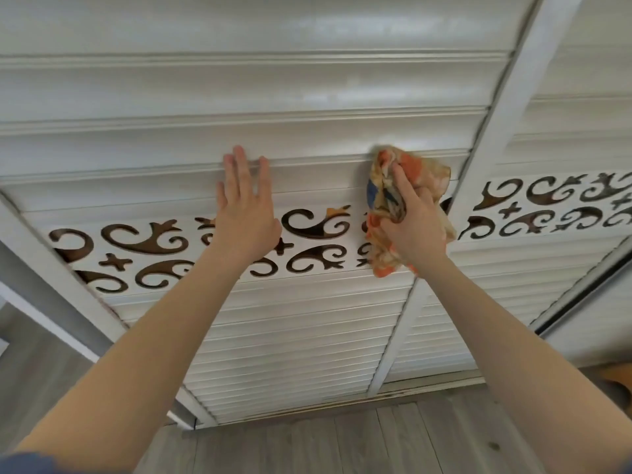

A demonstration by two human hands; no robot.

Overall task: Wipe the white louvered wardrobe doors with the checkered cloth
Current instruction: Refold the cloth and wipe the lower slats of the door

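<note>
Pressing flat against the left door (143, 148), my left hand (244, 217) lies open and holds nothing. Its fingers (239, 172) are straight and a little spread, with the tips reaching the moulded edge of a wide slat. The heel of that hand sits over the scroll band (136, 244), a white strip cut with dark curls that runs across the door between the wide slats above and the narrow slats below. Further right on the same door, the cloth (427, 172) is bunched up in orange, cream and blue against the slats. Its top touches that same moulded edge and its lower end hangs past the scroll band. My right hand (413, 227) grips it, with the fingers (402, 179) curled into the folds, and cloth shows above, left of and below the hand. Just beside the cloth on the right stands the white stile (513, 114) that parts the two doors. Beyond it the right door (564, 131) has the same slats and scroll band. Both my forearms are bare, and grey floor (342, 439) planks lie under the doors.
</note>
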